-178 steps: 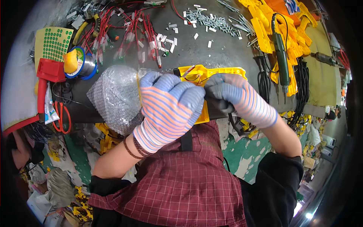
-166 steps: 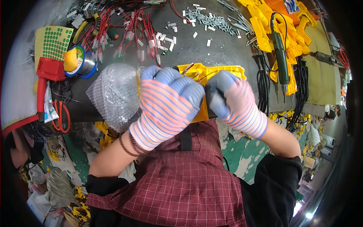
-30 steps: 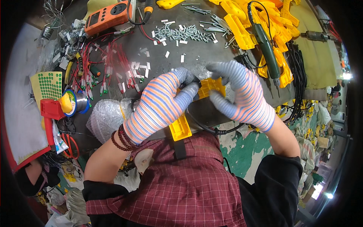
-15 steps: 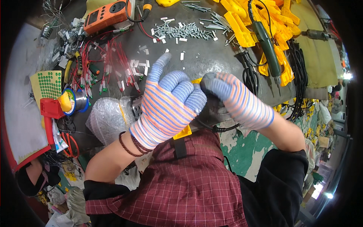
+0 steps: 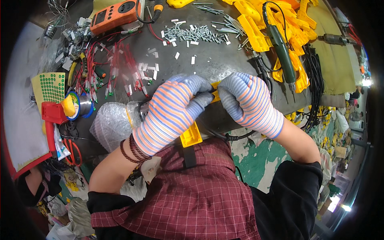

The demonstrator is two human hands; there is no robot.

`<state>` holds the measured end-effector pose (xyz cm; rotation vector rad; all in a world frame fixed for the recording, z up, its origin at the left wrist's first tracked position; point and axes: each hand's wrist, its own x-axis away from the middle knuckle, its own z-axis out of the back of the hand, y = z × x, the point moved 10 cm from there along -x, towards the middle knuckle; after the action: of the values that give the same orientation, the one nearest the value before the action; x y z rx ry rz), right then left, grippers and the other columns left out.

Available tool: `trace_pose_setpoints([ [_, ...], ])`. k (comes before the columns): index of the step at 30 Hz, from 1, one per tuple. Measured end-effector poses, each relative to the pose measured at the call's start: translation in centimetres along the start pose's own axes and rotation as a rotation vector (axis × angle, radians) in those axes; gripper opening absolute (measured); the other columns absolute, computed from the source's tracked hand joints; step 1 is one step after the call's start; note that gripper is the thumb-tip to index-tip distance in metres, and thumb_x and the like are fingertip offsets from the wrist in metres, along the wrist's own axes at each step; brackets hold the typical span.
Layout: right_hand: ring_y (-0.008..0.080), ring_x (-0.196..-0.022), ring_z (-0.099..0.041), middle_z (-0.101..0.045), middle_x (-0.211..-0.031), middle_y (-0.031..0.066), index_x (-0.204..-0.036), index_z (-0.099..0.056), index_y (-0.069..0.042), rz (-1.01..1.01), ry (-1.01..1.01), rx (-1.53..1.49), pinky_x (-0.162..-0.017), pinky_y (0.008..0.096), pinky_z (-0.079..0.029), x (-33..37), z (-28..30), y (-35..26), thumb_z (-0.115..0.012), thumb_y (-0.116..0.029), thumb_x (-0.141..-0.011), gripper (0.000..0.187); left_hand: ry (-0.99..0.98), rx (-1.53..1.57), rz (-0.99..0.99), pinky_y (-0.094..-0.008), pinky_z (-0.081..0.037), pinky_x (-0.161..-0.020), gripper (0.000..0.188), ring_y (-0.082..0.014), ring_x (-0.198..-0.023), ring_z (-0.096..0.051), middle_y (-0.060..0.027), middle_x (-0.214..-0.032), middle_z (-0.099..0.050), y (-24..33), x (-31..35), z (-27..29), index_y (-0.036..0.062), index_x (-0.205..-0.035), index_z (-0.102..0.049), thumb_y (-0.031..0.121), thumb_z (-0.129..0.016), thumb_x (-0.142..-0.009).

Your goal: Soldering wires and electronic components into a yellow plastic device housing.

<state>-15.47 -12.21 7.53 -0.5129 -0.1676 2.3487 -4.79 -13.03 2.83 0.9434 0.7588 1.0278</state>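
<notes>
My left hand (image 5: 170,108), in a striped knit glove with blue fingers, is closed on a yellow plastic part (image 5: 215,92) at the near edge of the bench. On the part's right side my right hand (image 5: 251,103), gloved alike, is closed with its fingertips at it. The fingers cover most of the part. Below my left palm shows a yellow plastic piece (image 5: 192,136); whether it joins the part between my fingers is hidden. A black cable (image 5: 236,137) runs beneath my right hand.
Screws (image 5: 196,34) and small white tags lie beyond my hands. To the left are red-wired lights (image 5: 130,66), a solder spool (image 5: 85,105) and an orange meter (image 5: 114,18). A green electric screwdriver (image 5: 282,56), yellow housings (image 5: 254,34) and black cables (image 5: 314,84) are at right.
My left index finger, stretched out before, has bent in to the yellow part, and the hand has turned. My right hand has shifted slightly, baring more of the yellow plastic.
</notes>
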Motion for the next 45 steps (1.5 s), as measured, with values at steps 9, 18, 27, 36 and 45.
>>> trace_pose_setpoints([
  [9,0.0192,-0.047,-0.050,-0.043,-0.053,0.0029,-0.078,-0.053,-0.006,-0.615,-0.112,-0.634,-0.046,0.0339,-0.041,1.1,-1.3,4.4,-0.059,-0.026,-0.092,0.025,0.132,-0.221,-0.257,-0.0390,-0.052,-0.079,0.015,-0.0293,-0.077,-0.063,-0.0118,-0.083,-0.063,1.9,0.5,0.8,0.0021,-0.092,-0.064,0.007,-0.068,-0.078],
  [18,0.0324,-0.071,-0.062,-0.061,-0.082,0.0124,-0.098,-0.062,-0.007,-0.057,-0.021,0.022,-0.060,0.0423,-0.050,0.0,-1.0,-0.4,-0.061,-0.016,-0.089,0.013,0.126,-0.292,-0.413,-0.0460,-0.051,-0.087,0.014,-0.0290,-0.081,-0.063,-0.0099,-0.083,-0.062,3.3,1.1,0.8,0.0059,-0.089,-0.065,0.010,-0.068,-0.076],
  [27,0.0320,-0.066,-0.060,-0.061,-0.077,0.0142,-0.091,-0.061,-0.004,-0.279,-0.105,-0.226,-0.060,0.0371,-0.049,-1.7,0.4,1.1,-0.066,-0.009,-0.076,0.017,0.250,-0.299,-0.315,-0.0467,-0.050,-0.088,0.020,-0.0295,-0.083,-0.061,-0.0087,-0.083,-0.061,1.7,1.6,1.0,0.0092,-0.090,-0.063,0.015,-0.070,-0.073],
  [36,0.0328,-0.074,-0.060,-0.060,-0.087,0.0164,-0.102,-0.059,0.002,-0.396,-0.494,-0.525,-0.062,0.0374,-0.049,-2.1,-3.3,2.1,-0.065,-0.002,-0.073,0.030,0.358,-0.341,-0.501,-0.0436,-0.051,-0.082,0.022,-0.0316,-0.080,-0.060,-0.0110,-0.082,-0.060,3.6,2.6,1.4,0.0068,-0.092,-0.063,0.015,-0.071,-0.073],
  [45,0.0289,-0.087,-0.063,-0.062,-0.091,0.0086,-0.096,-0.070,-0.010,0.277,-0.385,-0.180,-0.079,0.0377,-0.050,-14.1,-11.2,-1.7,-0.069,-0.020,-0.082,0.017,0.260,-0.211,-0.425,-0.0415,-0.050,-0.075,0.023,-0.0297,-0.081,-0.059,-0.0103,-0.084,-0.060,2.6,2.0,0.8,0.0082,-0.090,-0.062,0.017,-0.074,-0.071],
])
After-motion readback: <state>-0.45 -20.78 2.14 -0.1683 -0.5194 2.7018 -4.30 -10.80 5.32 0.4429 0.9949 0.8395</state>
